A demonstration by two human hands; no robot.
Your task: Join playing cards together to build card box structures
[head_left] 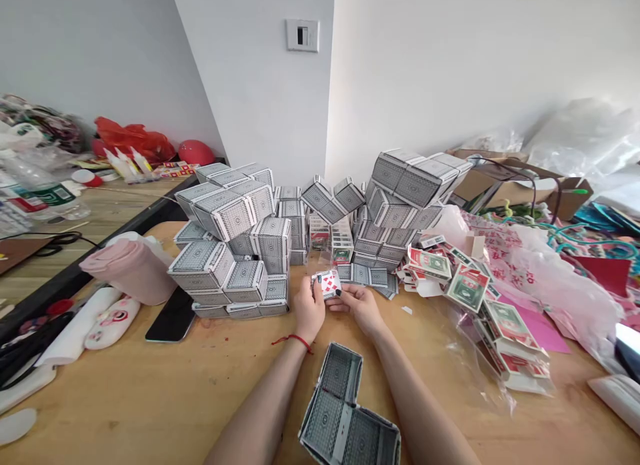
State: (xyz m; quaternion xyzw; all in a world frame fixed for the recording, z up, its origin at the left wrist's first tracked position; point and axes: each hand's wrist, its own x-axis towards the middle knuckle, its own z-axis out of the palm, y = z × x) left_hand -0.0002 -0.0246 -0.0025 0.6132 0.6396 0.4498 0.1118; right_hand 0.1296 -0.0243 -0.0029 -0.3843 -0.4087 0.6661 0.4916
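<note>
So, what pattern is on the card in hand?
Red diamonds on white; the card shows best in the head view.

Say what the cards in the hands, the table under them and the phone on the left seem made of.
Cards: probably coated paper, smooth, judging by the flat, crisply printed face.
Table: wood or wood-look board, low sheen; its tan, marked surface leaves which open.
Phone: likely glass-fronted, glossy, going by the smooth black face.

Red diamond pips (329,279) are showing on the white playing card (327,284) — lettering on the card boxes (467,287) and bottle label (57,195) is appearing too small to read
</note>
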